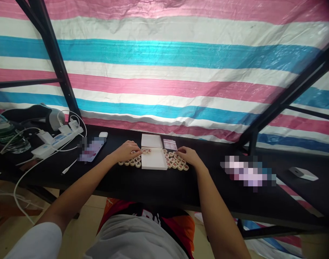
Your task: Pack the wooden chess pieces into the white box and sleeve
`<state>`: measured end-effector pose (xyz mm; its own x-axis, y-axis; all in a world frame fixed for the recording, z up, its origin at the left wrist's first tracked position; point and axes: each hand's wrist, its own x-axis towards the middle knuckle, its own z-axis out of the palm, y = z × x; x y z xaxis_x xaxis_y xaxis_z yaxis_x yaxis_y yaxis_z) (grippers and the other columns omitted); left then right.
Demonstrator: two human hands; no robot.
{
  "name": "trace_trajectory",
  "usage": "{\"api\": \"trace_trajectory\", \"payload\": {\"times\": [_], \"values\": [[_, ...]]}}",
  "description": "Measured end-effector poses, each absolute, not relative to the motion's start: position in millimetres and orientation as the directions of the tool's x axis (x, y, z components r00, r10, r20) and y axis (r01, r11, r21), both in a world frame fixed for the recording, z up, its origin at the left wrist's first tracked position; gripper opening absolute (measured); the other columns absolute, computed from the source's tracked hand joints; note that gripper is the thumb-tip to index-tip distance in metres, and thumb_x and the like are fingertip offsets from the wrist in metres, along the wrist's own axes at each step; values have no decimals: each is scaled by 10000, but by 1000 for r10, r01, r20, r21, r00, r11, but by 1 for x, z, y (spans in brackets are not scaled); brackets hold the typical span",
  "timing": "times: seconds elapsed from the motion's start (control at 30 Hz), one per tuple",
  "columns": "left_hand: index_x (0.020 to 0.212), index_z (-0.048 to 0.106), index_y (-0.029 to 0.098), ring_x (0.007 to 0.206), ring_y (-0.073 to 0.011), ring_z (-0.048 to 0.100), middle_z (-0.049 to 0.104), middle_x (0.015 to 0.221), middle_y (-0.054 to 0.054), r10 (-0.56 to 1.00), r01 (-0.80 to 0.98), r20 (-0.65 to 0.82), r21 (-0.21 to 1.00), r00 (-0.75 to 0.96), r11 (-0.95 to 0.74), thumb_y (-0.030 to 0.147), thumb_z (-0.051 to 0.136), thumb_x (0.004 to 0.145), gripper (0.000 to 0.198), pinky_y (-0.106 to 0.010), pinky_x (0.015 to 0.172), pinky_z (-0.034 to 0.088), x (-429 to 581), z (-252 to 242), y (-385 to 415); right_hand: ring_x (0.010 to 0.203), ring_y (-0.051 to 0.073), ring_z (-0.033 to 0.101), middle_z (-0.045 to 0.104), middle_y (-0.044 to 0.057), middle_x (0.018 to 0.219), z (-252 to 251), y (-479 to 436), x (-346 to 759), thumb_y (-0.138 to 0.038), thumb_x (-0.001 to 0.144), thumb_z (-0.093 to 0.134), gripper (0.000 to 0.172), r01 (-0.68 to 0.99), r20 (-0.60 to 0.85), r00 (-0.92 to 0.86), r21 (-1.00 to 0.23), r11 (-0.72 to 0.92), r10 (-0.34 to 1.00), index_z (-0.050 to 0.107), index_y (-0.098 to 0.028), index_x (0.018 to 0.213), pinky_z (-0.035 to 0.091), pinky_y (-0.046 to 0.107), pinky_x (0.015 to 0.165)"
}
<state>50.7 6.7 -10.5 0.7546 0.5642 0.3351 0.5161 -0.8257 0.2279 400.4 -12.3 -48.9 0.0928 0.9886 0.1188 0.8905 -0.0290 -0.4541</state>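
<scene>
An open white box (154,164) lies on the table, its lid part (151,140) folded toward the back. Two round Chinese chess pieces (149,151) are inside by the hinge side. At the box's left edge, my left hand (127,150) has its fingers closed, the tips at the nearer of these pieces. Below its palm lie several black-marked pieces (132,162). To the right of the box are red-marked pieces (174,165) in rows. My right hand (189,155) bends over their far side, fingers drawn together; what lies under its fingertips is hidden.
A printed card (170,144) lies behind the red pieces. At left are a phone (95,153), a white cable (69,166), a power strip (58,141) and a water bottle (12,135). At right are a blurred-out object (249,173) and a white device (304,174). Black metal posts (55,54) frame the table.
</scene>
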Motion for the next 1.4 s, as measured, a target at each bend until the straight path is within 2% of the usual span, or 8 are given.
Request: {"api": "trace_trajectory", "payload": {"times": [0.13, 0.3, 0.5, 0.73, 0.9, 1.1, 1.3, 1.4], "values": [[920, 691, 193, 871, -192, 568, 664, 899, -51, 725, 687, 337, 247, 600, -684, 401, 413, 891, 348, -292, 802, 403, 30, -10, 26, 784, 168, 604, 676, 50, 857, -52, -10, 399, -406, 755, 590, 308, 879, 93, 90, -476, -35, 992, 679, -176, 939, 421, 245, 697], [934, 682, 200, 845, -195, 574, 649, 863, -44, 844, 814, 258, 243, 471, -528, 397, 426, 856, 332, -268, 717, 413, 10, -14, 40, 834, 176, 602, 675, 54, 883, -54, -7, 395, -374, 822, 491, 300, 917, 165, 24, -397, 44, 986, 709, -191, 920, 412, 249, 754], [942, 682, 209, 806, -189, 583, 652, 868, -37, 865, 831, 212, 246, 455, -498, 402, 432, 844, 331, -260, 679, 409, 12, -17, 39, 900, 199, 602, 676, 76, 975, -53, -9, 394, -370, 829, 484, 321, 931, 173, 33, -364, 32, 984, 710, -188, 965, 403, 266, 807], [944, 688, 204, 804, -181, 593, 666, 891, -39, 862, 816, 230, 283, 452, -504, 383, 422, 850, 333, -253, 705, 420, 10, -17, 41, 827, 185, 622, 699, 60, 890, -57, -5, 393, -377, 803, 541, 262, 919, 168, 88, -394, -15, 982, 691, -192, 911, 416, 253, 707], [942, 688, 202, 783, -179, 594, 668, 877, -38, 867, 818, 232, 292, 442, -495, 378, 430, 843, 328, -249, 677, 417, 9, -15, 39, 808, 195, 605, 681, 71, 869, -53, -8, 391, -340, 804, 525, 231, 920, 311, 122, -393, 11, 942, 665, -177, 887, 419, 282, 721], [945, 687, 197, 781, -179, 592, 667, 879, -44, 858, 804, 228, 301, 461, -512, 399, 422, 841, 349, -246, 683, 421, 10, -17, 40, 883, 182, 580, 666, 40, 923, -44, -13, 335, -305, 814, 523, 174, 808, 465, -155, -448, 383, 872, 642, -208, 896, 426, 297, 806], [949, 688, 195, 798, -183, 591, 667, 881, -47, 839, 782, 242, 307, 487, -542, 411, 420, 841, 360, -254, 727, 424, 10, -22, 45, 871, 204, 571, 685, 73, 850, -49, -8, 295, -230, 817, 549, 144, 892, 292, -335, -206, 402, 896, 681, -192, 860, 410, 300, 808], [946, 688, 194, 801, -183, 591, 667, 877, -46, 835, 776, 244, 310, 493, -549, 413, 421, 841, 361, -254, 731, 424, 11, -22, 45, 902, 197, 570, 688, 66, 928, -52, -5, 302, -216, 838, 512, 192, 875, 320, -346, -230, 427, 882, 692, -206, 906, 410, 304, 845]]}}
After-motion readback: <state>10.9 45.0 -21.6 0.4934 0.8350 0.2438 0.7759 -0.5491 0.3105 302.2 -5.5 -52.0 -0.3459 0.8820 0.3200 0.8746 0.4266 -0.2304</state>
